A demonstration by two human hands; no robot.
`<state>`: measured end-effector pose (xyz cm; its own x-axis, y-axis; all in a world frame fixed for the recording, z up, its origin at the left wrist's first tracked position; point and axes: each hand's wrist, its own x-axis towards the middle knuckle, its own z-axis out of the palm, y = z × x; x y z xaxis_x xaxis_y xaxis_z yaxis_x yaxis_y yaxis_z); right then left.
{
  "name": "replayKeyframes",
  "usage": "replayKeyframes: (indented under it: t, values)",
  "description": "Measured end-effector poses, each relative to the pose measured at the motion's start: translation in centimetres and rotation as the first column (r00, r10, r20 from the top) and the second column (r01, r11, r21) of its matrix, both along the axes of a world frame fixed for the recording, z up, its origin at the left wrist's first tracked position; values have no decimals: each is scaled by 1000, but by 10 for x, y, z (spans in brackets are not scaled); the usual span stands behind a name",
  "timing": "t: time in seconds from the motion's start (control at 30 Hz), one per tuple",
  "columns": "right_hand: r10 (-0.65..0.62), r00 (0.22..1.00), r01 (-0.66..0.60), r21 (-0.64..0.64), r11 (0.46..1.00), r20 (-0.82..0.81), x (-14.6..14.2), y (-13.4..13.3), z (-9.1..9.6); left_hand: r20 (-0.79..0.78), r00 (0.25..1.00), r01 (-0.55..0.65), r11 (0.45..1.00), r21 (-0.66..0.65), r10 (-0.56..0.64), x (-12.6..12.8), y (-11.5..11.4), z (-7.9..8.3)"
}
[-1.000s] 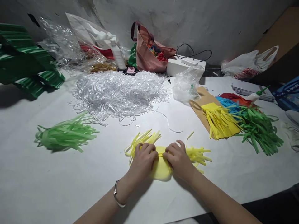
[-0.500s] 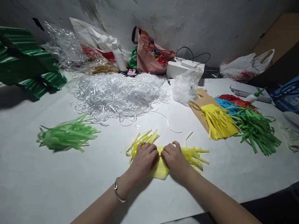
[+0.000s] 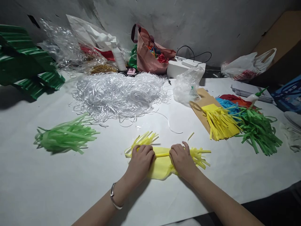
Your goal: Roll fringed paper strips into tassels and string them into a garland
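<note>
A sheet of yellow tissue paper (image 3: 161, 166) with fringed ends lies on the white table in front of me. Its strips fan out to both sides, past my hands. My left hand (image 3: 141, 160) grips the paper left of its middle, fingers curled over it. On the other side my right hand (image 3: 181, 158) has its fingers closed on the same sheet. A narrow folded or rolled band runs across the paper between the two hands. Fingertips and thumbs are partly hidden. To the left lies a light green tissue tassel (image 3: 67, 135), apart from my hands.
Beyond my hands spreads a heap of white string (image 3: 119, 94). At right, yellow fringed paper (image 3: 219, 122) rests partly on brown card, beside green fringe (image 3: 261, 131) and a glue bottle (image 3: 255, 96). A pink bag (image 3: 150, 56) and a white bottle (image 3: 118, 56) stand against the wall.
My hands have moved apart along the yellow paper, left hand leftward and right hand rightward. More of the sheet and its folded band now shows between them.
</note>
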<state>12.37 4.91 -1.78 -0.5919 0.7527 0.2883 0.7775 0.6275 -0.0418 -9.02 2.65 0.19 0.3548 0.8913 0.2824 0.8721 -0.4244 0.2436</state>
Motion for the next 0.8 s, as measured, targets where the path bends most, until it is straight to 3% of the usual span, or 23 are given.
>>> replayKeyframes:
  t: [0.3, 0.43, 0.6, 0.7, 0.8]
  values:
    - [-131, 991, 131, -125, 983, 10, -10, 9, 15, -71, 985, -160, 986, -44, 157, 12, 10, 4]
    - [-153, 985, 132, -217, 967, -80, -12, 15, 21, -134, 987, -90, 996, -27, 86, 13, 13, 8]
    - [65, 996, -72, -112, 991, -65, -12, 12, 18, -231, 967, 118, 993, 21, -110, 14, 7, 12]
    - [183, 983, -182, -39, 983, 24, -15, 8, 19, -268, 957, 133, 990, 51, -115, 14, 7, 10]
    - [194, 979, -193, -25, 981, 57, -21, 7, 24, -261, 960, 116, 992, 55, -98, 12, 11, 8]
